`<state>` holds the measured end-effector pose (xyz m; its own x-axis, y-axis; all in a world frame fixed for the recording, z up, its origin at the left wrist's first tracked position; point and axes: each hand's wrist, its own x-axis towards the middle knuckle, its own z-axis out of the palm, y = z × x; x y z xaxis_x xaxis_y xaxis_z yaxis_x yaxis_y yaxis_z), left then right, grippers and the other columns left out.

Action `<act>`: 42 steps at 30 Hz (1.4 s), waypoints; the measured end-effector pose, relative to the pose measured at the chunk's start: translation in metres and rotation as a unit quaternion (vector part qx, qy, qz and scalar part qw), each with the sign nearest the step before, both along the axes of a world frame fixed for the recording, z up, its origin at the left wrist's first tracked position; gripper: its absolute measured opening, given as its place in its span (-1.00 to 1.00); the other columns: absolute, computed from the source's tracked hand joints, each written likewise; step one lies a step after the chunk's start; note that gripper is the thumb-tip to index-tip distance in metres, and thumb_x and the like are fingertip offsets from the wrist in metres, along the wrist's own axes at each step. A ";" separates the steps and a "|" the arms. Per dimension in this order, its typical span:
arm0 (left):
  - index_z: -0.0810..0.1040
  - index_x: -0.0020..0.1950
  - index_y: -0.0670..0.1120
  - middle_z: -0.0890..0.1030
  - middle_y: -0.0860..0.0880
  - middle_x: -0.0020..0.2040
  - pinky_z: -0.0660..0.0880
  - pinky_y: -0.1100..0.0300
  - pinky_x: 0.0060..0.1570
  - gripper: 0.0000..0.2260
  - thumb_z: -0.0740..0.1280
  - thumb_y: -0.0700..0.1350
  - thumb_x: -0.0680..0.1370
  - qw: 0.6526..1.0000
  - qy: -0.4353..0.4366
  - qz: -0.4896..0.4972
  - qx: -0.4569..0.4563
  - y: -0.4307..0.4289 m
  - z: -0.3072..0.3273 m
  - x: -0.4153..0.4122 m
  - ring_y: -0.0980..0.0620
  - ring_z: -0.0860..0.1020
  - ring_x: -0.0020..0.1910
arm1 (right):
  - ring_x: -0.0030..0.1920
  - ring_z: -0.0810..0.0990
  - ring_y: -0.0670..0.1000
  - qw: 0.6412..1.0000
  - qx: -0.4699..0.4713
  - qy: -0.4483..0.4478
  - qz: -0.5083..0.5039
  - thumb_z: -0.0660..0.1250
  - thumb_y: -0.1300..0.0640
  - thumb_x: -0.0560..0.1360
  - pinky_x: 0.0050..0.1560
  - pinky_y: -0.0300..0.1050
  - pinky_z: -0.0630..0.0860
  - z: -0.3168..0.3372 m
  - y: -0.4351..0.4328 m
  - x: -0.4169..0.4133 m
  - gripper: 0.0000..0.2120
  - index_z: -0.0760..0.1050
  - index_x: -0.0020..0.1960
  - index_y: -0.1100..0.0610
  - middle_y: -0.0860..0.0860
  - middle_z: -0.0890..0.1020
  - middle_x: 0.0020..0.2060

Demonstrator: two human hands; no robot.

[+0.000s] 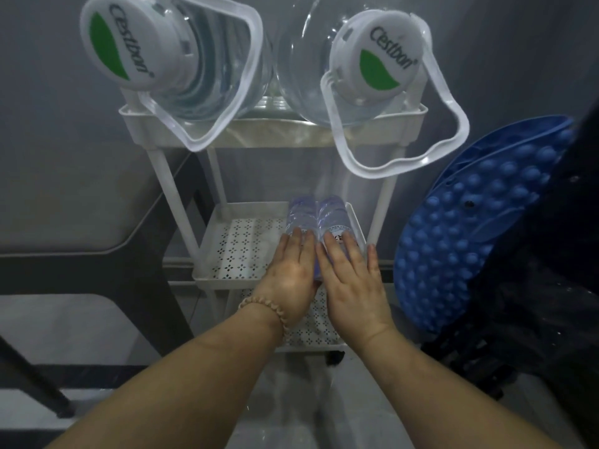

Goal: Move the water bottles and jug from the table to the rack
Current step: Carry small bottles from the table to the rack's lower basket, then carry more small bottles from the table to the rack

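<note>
Now | left hand (291, 273), right hand (351, 280): fingers straight, each pressing one bottle, gripping nothing | bottles (303, 217) side by side on middle rack shelf (240, 251), long axes running away past fingertips | both hands equally near.

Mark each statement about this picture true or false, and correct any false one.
1. Two jugs lie on the rack's top tier. True.
2. The left hand and right hand rest on the small bottles. True.
3. The small bottles stand upright on the bottom shelf. False: they lie on their sides on the middle shelf.
4. The bracelet is on the right wrist. False: it circles the left wrist.
</note>
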<state>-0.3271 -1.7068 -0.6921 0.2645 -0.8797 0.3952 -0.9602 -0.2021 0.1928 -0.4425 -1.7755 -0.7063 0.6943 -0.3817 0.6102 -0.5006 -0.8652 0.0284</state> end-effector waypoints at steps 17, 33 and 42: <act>0.28 0.45 -0.18 0.34 -0.20 0.43 0.19 -0.17 0.36 -0.27 0.43 0.03 0.37 0.992 -0.105 0.067 0.013 0.013 0.011 -0.019 -0.19 0.29 0.41 | 0.49 0.01 0.22 0.994 0.035 0.014 -0.098 0.42 0.14 0.37 0.44 0.19 -0.23 0.008 0.021 -0.006 -0.24 0.18 0.48 0.18 0.18 0.21 0.47; 0.17 0.48 -0.13 0.23 -0.18 0.49 0.06 -0.14 0.37 -0.18 0.44 0.02 0.31 0.986 -0.030 0.088 0.136 0.207 0.157 -0.037 -0.14 0.13 0.47 | 0.49 0.10 0.17 0.983 0.130 0.124 -0.038 0.48 0.07 0.34 0.43 0.22 -0.01 0.160 0.196 -0.035 -0.15 0.13 0.51 0.09 0.15 0.15 0.49; 0.14 0.50 -0.08 0.08 -0.11 0.52 0.04 -0.12 0.38 -0.26 0.33 0.10 0.41 0.987 -0.024 0.084 0.138 0.331 0.429 -0.071 -0.10 0.09 0.49 | 0.48 0.14 0.15 0.975 0.168 0.145 0.008 0.14 -0.10 0.47 0.41 0.25 -0.04 0.445 0.302 -0.073 -0.37 0.14 0.51 0.02 0.08 0.17 0.50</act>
<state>-0.3977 -1.3755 -0.2632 0.4019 -0.9010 0.1630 -0.9156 -0.3969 0.0640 -0.5159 -1.4734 -0.2613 0.8259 -0.5148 0.2298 -0.5009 -0.8572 -0.1198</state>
